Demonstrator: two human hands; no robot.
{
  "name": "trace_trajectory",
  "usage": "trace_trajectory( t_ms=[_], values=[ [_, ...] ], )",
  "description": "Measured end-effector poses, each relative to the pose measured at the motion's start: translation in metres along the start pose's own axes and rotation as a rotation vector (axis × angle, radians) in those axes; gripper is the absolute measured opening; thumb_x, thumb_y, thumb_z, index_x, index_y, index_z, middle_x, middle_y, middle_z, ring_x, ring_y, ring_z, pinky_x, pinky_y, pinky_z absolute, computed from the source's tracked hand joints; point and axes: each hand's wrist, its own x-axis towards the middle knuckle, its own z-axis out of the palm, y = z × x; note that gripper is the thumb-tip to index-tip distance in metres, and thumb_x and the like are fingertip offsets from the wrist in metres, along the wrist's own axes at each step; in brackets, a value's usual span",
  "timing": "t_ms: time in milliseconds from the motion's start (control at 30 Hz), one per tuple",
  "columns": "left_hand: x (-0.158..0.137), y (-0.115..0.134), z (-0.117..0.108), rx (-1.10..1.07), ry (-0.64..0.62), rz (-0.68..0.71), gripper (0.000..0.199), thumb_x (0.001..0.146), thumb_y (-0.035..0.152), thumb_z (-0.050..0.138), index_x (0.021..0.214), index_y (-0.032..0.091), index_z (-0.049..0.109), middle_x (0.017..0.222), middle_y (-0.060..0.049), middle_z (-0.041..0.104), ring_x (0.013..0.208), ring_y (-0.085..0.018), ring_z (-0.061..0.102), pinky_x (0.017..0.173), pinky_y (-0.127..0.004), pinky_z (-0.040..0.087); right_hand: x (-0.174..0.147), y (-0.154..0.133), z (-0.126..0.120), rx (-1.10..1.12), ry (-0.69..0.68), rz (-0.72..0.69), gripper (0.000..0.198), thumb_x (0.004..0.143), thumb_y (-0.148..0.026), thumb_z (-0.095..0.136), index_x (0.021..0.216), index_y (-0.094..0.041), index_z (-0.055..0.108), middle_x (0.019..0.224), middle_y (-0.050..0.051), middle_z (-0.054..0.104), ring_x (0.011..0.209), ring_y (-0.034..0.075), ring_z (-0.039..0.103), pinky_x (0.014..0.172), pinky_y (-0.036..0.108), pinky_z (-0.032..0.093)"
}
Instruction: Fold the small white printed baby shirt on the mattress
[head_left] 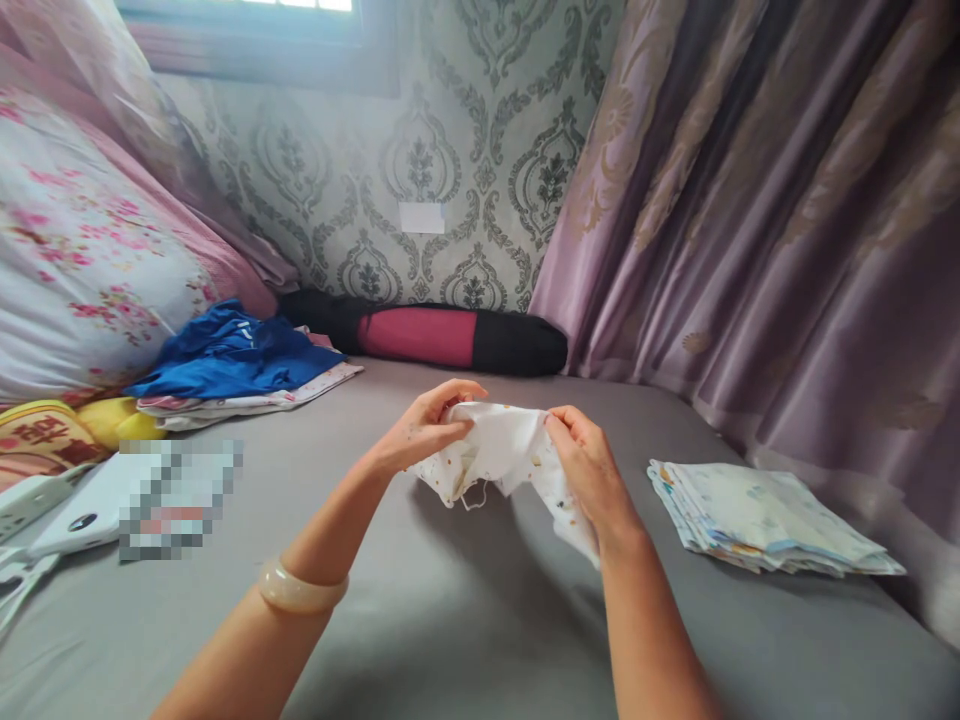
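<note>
Both my hands hold a small white cloth with tiny printed spots, lifted a little above the grey bed sheet. My left hand pinches its upper left edge. My right hand grips its upper right edge, and the rest of the cloth hangs crumpled between and below the hands. A pale bangle sits on my left wrist. A stack of folded pale cloths lies on the sheet to the right of my right hand.
A blue garment on folded fabric lies at the back left, beside a floral pillow. A black and red bolster rests against the wall. Purple curtains hang on the right. White devices lie at the left edge.
</note>
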Motion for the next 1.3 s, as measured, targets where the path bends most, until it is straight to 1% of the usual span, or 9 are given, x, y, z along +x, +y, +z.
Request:
trace_trajectory(
  t_ms=[233,400,533,667,767,867,1000,1133,1300],
  values=[
    [0.007,-0.047,0.017,0.045,-0.029,-0.185,0.030,0.072,0.041,0.070,0.086,0.015,0.068,0.071,0.000,0.061,0.060,-0.011,0.052,0.055,-0.021,0.038,0.005,0.025,-0.021,-0.499,-0.232,0.041,0.018,0.079,-0.026,0.051,0.066,-0.021,0.064,0.069,0.002,0.066,0.069,0.017,0.059,0.064,0.026,0.040],
    [0.010,-0.072,0.030,-0.007,-0.042,-0.284,0.033,0.072,0.044,0.069,0.087,0.015,0.068,0.070,-0.001,0.063,0.063,-0.013,0.056,0.060,-0.024,0.042,0.012,0.041,-0.001,-0.271,-0.320,-0.082,0.021,0.085,-0.033,0.054,0.096,-0.022,0.069,0.099,0.005,0.071,0.092,0.018,0.064,0.080,0.028,0.045],
    [0.011,-0.068,0.028,0.140,0.017,-0.222,0.032,0.072,0.044,0.068,0.089,0.018,0.068,0.079,-0.002,0.066,0.070,-0.016,0.059,0.062,-0.026,0.045,0.014,0.051,0.014,-0.080,-0.463,-0.052,0.025,0.082,-0.039,0.060,0.092,-0.018,0.068,0.089,0.004,0.071,0.081,0.016,0.064,0.072,0.026,0.047],
    [-0.002,-0.055,0.022,0.429,0.268,-0.017,0.033,0.071,0.043,0.071,0.097,0.023,0.067,0.107,-0.005,0.065,0.095,-0.020,0.059,0.079,-0.030,0.046,0.019,0.062,0.017,0.001,-0.343,-0.022,0.027,0.079,-0.043,0.062,0.080,-0.017,0.067,0.075,0.001,0.067,0.068,0.014,0.060,0.063,0.025,0.045],
    [-0.026,-0.048,0.026,0.600,0.418,0.110,0.023,0.079,0.044,0.065,0.084,0.021,0.062,0.088,-0.003,0.061,0.082,-0.016,0.056,0.075,-0.029,0.044,0.022,0.060,0.014,0.010,-0.195,-0.052,0.028,0.077,-0.045,0.063,0.079,-0.017,0.067,0.074,0.002,0.067,0.068,0.015,0.059,0.063,0.026,0.045],
    [-0.052,-0.052,0.038,0.772,0.412,0.168,0.025,0.082,0.043,0.062,0.075,0.021,0.054,0.074,0.000,0.053,0.071,-0.015,0.050,0.067,-0.027,0.040,0.023,0.052,0.013,-0.022,-0.080,-0.062,0.030,0.075,-0.047,0.063,0.077,-0.017,0.067,0.073,0.003,0.067,0.067,0.016,0.059,0.063,0.027,0.046],
    [-0.067,-0.072,0.050,0.936,0.354,0.100,0.020,0.080,0.036,0.063,0.076,0.022,0.049,0.078,0.000,0.054,0.073,-0.016,0.049,0.065,-0.027,0.038,0.022,0.041,0.011,-0.080,-0.010,-0.062,0.032,0.073,-0.048,0.063,0.077,-0.017,0.068,0.072,0.003,0.067,0.067,0.017,0.058,0.063,0.027,0.045],
    [-0.065,-0.078,0.045,0.824,0.379,0.028,0.014,0.082,0.033,0.058,0.076,0.021,0.052,0.074,0.001,0.056,0.068,-0.015,0.049,0.064,-0.027,0.038,0.020,0.032,0.003,-0.111,-0.033,-0.090,0.033,0.074,-0.049,0.063,0.078,-0.017,0.068,0.073,0.003,0.067,0.068,0.016,0.058,0.063,0.027,0.045],
    [-0.067,-0.061,0.035,0.384,0.363,-0.105,0.031,0.078,0.050,0.062,0.075,0.019,0.061,0.068,0.000,0.059,0.064,-0.013,0.050,0.060,-0.025,0.038,0.016,0.015,-0.015,-0.069,-0.116,-0.103,0.037,0.073,-0.053,0.066,0.081,-0.016,0.067,0.076,0.004,0.068,0.069,0.016,0.059,0.063,0.026,0.045]
  ],
)
